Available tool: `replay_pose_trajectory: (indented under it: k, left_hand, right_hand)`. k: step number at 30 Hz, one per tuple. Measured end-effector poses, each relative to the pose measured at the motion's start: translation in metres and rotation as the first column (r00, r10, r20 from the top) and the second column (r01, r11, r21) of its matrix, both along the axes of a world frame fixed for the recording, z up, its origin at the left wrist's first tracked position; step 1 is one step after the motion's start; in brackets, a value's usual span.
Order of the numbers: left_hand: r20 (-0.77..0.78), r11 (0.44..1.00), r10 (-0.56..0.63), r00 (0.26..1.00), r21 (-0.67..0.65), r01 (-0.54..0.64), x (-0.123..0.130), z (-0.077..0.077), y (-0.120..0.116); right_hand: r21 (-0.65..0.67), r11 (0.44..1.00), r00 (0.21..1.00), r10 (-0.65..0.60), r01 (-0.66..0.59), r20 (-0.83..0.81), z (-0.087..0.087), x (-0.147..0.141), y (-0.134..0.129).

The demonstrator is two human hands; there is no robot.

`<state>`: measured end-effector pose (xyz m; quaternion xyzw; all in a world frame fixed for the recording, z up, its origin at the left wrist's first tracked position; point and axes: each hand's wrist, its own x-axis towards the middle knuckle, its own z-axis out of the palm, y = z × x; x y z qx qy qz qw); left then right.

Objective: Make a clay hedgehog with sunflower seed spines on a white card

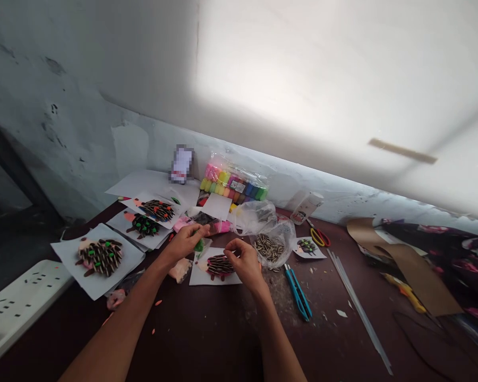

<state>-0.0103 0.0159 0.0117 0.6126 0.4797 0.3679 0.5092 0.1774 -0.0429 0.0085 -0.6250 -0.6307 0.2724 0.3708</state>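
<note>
My left hand [188, 240] is closed on a lump of green clay [199, 245], with clear wrapping showing around it. My right hand [244, 261] pinches over the right end of a hedgehog picture [218, 265] made of sunflower seeds and pink clay on a white card [201, 278]. Whatever its fingertips hold is too small to make out. Left of the card lies a pale, skin-toned clay packet [180, 270]. An open plastic bag of sunflower seeds [269, 248] sits just beyond my right hand.
Several seed hedgehog cards [101, 257] lie on the left, near a white power strip [26, 289]. Coloured clay packs [235, 183] stand by the wall. Rightward are a teal cutter [298, 293], scissors [319, 236], a small hedgehog card [308, 248], glue sticks [360, 313] and brown cardboard [416, 278].
</note>
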Motion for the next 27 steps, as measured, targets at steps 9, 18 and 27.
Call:
replay_pose_trajectory:
  k: [9,18,27]
  left_hand:
    - [-0.143,0.992,-0.11,0.984,0.048,0.118,0.0,-0.019,0.005]
    - [-0.36,0.961,-0.192,0.913,0.119,0.249,0.003,-0.027,0.003]
    - [-0.343,0.948,-0.253,0.905,0.099,0.303,0.004,-0.025,0.0]
  right_hand:
    - [-0.023,0.999,0.999,-0.049,0.049,-0.005,-0.004,-0.003,-0.007]
    - [0.015,1.0,0.987,-0.022,0.02,0.162,-0.012,-0.004,-0.005]
    - [0.022,1.0,0.935,-0.017,0.01,0.354,-0.02,-0.013,-0.006]
